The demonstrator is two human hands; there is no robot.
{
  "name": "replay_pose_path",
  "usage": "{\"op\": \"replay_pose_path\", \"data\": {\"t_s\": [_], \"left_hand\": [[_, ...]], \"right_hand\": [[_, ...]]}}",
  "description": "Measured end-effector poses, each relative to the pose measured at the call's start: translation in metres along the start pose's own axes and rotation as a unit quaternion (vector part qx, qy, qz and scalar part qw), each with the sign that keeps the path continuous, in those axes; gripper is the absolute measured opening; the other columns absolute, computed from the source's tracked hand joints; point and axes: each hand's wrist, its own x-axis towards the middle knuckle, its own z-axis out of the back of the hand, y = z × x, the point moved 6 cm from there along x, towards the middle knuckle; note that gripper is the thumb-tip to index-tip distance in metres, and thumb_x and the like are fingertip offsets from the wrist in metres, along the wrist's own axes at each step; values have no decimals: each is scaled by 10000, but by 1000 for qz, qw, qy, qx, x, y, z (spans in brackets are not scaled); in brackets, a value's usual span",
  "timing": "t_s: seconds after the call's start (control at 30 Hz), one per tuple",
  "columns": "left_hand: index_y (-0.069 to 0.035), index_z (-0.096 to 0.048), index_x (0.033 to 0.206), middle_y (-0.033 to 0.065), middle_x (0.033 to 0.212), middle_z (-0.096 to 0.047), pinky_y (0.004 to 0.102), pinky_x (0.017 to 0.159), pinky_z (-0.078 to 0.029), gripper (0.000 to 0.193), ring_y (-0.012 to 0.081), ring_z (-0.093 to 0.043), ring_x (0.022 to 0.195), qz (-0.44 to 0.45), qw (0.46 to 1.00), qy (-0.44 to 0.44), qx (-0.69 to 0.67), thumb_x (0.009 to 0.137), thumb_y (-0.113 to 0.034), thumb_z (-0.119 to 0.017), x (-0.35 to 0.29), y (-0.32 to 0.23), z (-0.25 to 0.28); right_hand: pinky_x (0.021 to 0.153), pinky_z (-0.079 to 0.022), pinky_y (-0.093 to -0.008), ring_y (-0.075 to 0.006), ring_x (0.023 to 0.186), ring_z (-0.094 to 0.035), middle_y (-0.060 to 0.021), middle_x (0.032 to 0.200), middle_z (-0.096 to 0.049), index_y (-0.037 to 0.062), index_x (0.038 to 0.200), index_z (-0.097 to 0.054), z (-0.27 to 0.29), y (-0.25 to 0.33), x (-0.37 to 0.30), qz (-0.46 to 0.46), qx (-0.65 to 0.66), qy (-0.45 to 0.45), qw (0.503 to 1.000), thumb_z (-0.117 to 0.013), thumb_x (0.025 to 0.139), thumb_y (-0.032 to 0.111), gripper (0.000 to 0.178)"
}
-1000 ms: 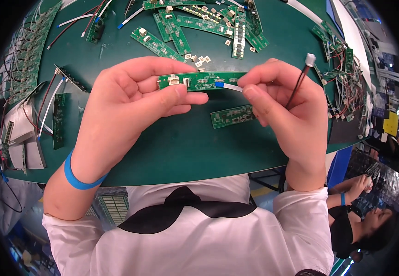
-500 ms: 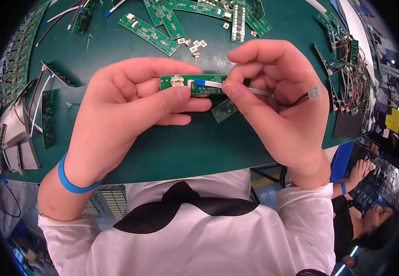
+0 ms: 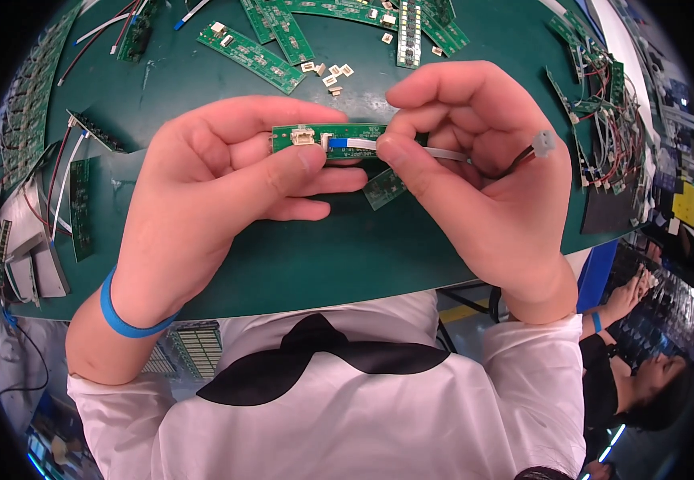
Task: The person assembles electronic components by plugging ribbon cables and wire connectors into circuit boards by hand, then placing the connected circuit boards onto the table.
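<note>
My left hand [image 3: 219,168] grips a narrow green circuit board [image 3: 347,152] by its left end, thumb in front and fingers behind. A white socket [image 3: 303,136] sits on the board near my thumb. My right hand [image 3: 483,152] pinches a flat white ribbon cable [image 3: 361,144] between thumb and forefinger. The cable's blue end lies at a small connector [image 3: 326,143] on the board; how far it is inserted I cannot tell. A wire plug [image 3: 543,144] pokes out beside my right palm. Below the held board, part of another green board [image 3: 384,189] shows.
Loose green boards [image 3: 251,58] and small cream connectors [image 3: 336,77] lie on the green table [image 3: 323,264] beyond my hands. Wired boards [image 3: 595,104] are heaped at the right. Boards and a metal block [image 3: 31,232] stand at the left. Another person [image 3: 627,360] works at lower right.
The blue cable end sits closer to the board's small connector. Both hands and the board have shifted slightly left and up in the picture, along with the table things.
</note>
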Motion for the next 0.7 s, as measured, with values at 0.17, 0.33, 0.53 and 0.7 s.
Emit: {"op": "replay_pose_path", "data": {"t_s": [0.17, 0.33, 0.53, 0.7], "left_hand": [[54, -521, 1180, 161, 1034, -648, 247, 720, -573, 294, 242, -660, 934, -2, 1000, -6, -1, 901, -39, -516, 0, 0, 0], [56, -524, 1179, 167, 1035, -647, 251, 717, -576, 294, 241, -660, 932, -4, 1000, -3, -9, 899, -33, -517, 1, 1, 0], [57, -522, 1182, 165, 1031, -648, 250, 718, -575, 297, 239, -661, 929, -3, 1000, -5, -13, 899, -32, -518, 0, 1, 0], [56, -523, 1181, 161, 1024, -650, 252, 724, -573, 294, 234, -660, 933, -4, 1000, -3, -17, 900, -30, -515, 0, 1, -1]], "right_hand": [[587, -384, -125, -22, 704, -529, -41, 834, -612, -35, 1047, -535, 0, 0, 0, -3, 9, -8, 1000, -621, 804, -83, 262], [550, -354, -113, -2, 667, -500, -34, 830, -613, -29, 1045, -539, 0, -1, 0, 6, 28, -15, 999, -622, 800, -84, 264], [547, -350, -111, 1, 665, -496, -35, 834, -614, -31, 1042, -542, 0, 0, 0, 1, 27, -12, 1000, -617, 798, -90, 262], [550, -352, -111, 0, 670, -501, -37, 838, -614, -34, 1046, -541, -1, 0, 1, -1, 53, -8, 999, -613, 800, -90, 262]]}}
